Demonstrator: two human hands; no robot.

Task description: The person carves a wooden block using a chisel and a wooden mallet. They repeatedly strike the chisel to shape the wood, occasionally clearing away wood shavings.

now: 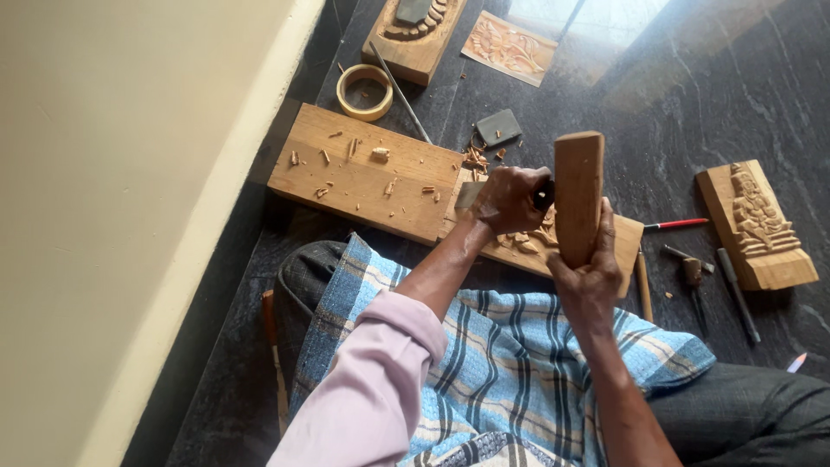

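Looking from the left, we see a pale wall (pixel 112 216) and, at its foot, a dark stone floor (pixel 692 95) where a person sits with a blue checked cloth (pixel 484 363) over the lap. A roll of tape (pixel 364 91) lies near the wall, with a thin metal rod (pixel 402 95) just beside it and a partly carved block (pixel 413 35) above both. Below them a long wooden plank (pixel 363 173) lies across the floor, strewn with wood chips (pixel 380 154).

We find the left hand (pixel 510 201) clenched around a chisel (pixel 471 195), whose flat blade shows to the left of the fist, over the plank's right part where carved relief and chips lie. A small dark flat stone (pixel 499 127) rests on the floor above it, and a flat carved panel (pixel 508 47) lies farther up.

The right hand (pixel 588 272) grasps a wooden mallet (pixel 578 197) by its lower end, holding it upright just beside the left fist; we cannot tell whether it touches the chisel's end.

Farther right, a red pencil (pixel 676 225) lies on the floor, then several dark hand tools (pixel 696 275), and a carved wooden block with a figure (pixel 757 225) well apart from the hands.
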